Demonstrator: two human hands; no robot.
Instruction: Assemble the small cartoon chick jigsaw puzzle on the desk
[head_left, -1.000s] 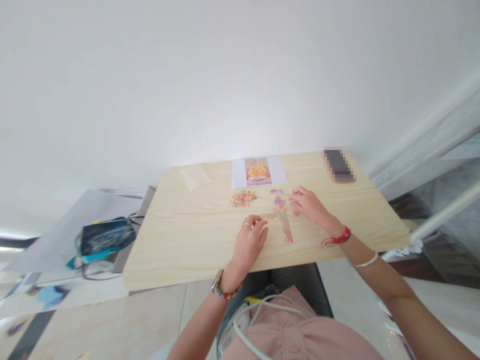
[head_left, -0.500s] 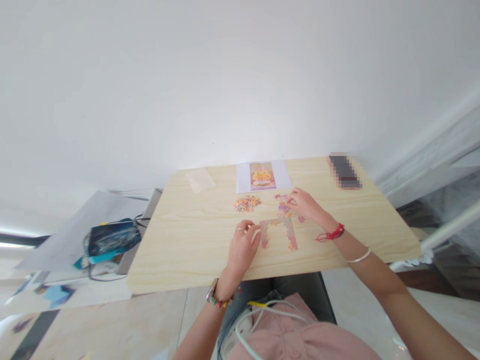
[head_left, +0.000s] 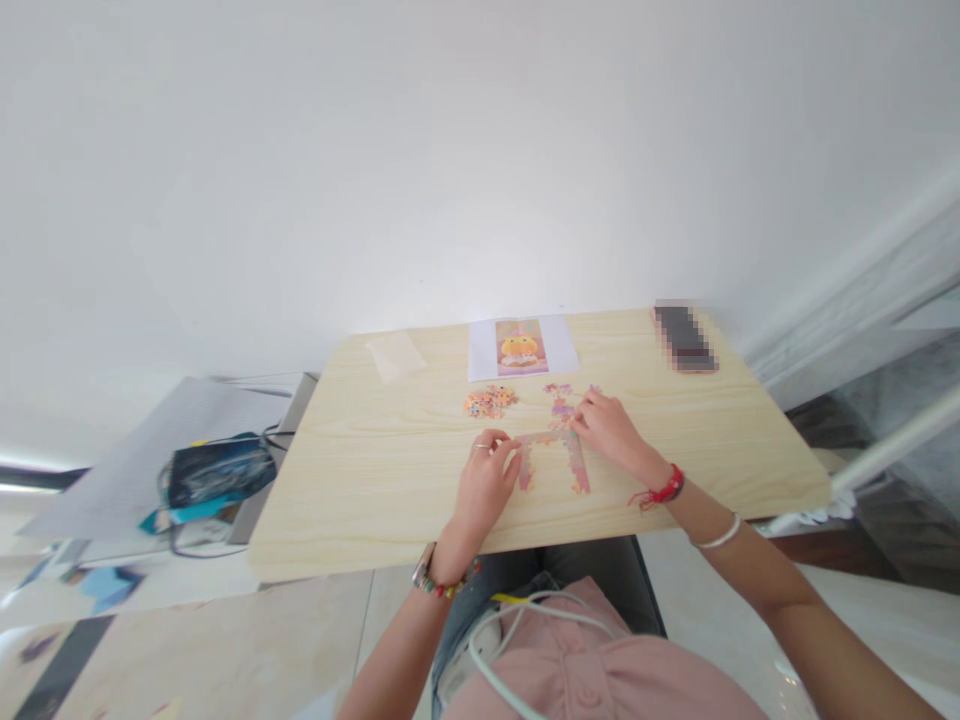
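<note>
A partly joined jigsaw puzzle (head_left: pixel 578 470), an arch of pinkish edge pieces, lies near the front of the table. My left hand (head_left: pixel 486 485) rests at its left corner, fingers bent, thumb and index finger apart, the index fingertip touching the corner. At the upper right corner, the fingertips of my right hand (head_left: pixel 609 432) are pinched together on a small puzzle piece, mostly hidden by the fingers. Loose purple pieces (head_left: pixel 561 407) lie just above the arch. Farther left is a pile of orange puzzle pieces (head_left: pixel 490 402).
A paper with a printed picture (head_left: pixel 521 347) of a yellow figure lies at the table's back. A clear plastic sheet (head_left: pixel 396 356) is at back left, a phone (head_left: pixel 685 338) at back right. Left of the wooden table (head_left: pixel 337 500) are a dark pouch (head_left: pixel 219 470) and cables.
My right hand has moved down from the loose purple pieces to the arch's upper right corner. My left hand stays at the left corner. The view has shifted slightly.
</note>
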